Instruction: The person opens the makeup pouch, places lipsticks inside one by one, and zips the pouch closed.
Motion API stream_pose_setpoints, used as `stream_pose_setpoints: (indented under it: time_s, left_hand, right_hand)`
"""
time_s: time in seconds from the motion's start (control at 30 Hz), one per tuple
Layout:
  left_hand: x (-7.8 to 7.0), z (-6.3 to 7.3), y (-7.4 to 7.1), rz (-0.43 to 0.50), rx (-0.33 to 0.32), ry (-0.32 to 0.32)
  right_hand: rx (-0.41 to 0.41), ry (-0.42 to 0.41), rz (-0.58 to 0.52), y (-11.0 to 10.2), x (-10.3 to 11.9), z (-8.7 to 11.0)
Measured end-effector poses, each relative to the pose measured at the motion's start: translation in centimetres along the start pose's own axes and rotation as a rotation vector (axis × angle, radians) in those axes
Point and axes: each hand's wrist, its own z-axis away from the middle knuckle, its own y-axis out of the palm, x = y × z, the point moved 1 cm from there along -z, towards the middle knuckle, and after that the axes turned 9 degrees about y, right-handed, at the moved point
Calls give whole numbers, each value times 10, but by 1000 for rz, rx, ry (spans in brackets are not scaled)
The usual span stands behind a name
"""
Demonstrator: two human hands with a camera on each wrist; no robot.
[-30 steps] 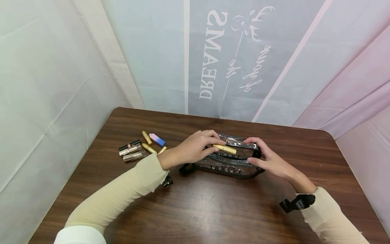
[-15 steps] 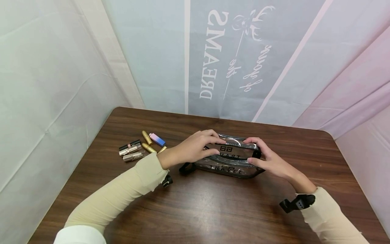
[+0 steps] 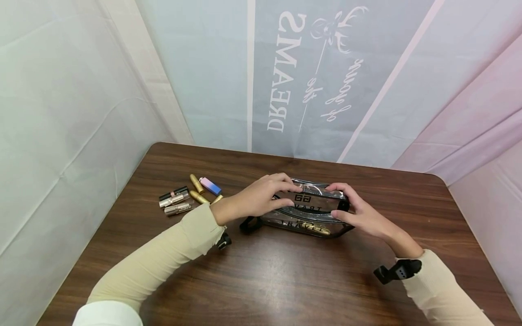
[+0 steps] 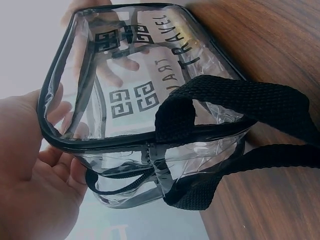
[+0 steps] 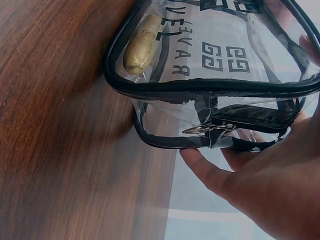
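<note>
A clear cosmetic bag (image 3: 271, 222) with black piping and TRAVEL lettering stands unzipped on the table. Inside, along its near bottom edge, lies a gold lipstick (image 5: 142, 45), seen through the plastic. My right hand (image 3: 360, 215) holds the bag's right end, thumb on the near rim and fingers on the far rim. Over the left part of the mouth is my left hand (image 3: 263, 194), its thumb and fingers apart with nothing pinched between them. The left wrist view shows some of its fingers (image 4: 120, 75) through the plastic. Black webbing straps (image 4: 235, 95) hang off the bag's left end.
Left of the bag lie several lipsticks: gold ones (image 3: 196, 184), a pink-and-blue one (image 3: 210, 186), a black one (image 3: 173, 194) and silvery ones (image 3: 177, 208). My left forearm partly covers one. The brown wooden table (image 3: 261, 280) ends at a hanging cloth (image 3: 212, 90) behind.
The gold lipstick that my left hand held over the bag's mouth has left the fingers and now lies at the bag's bottom. Both hands have stayed nearly in place.
</note>
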Motion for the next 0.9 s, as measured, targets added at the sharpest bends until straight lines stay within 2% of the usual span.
stream_pose_setpoints:
  time_s: [0.4, 0.7, 0.9]
  left_hand:
    - [-1, 6, 0, -7, 22, 24]
    - [-2, 8, 2, -12, 6, 34]
    - [-2, 11, -1, 21, -17, 54]
  right_hand:
    - [-15, 8, 20, 8, 2, 5]
    - [-23, -2, 22, 9, 2, 6]
    - [-19, -1, 23, 9, 3, 6]
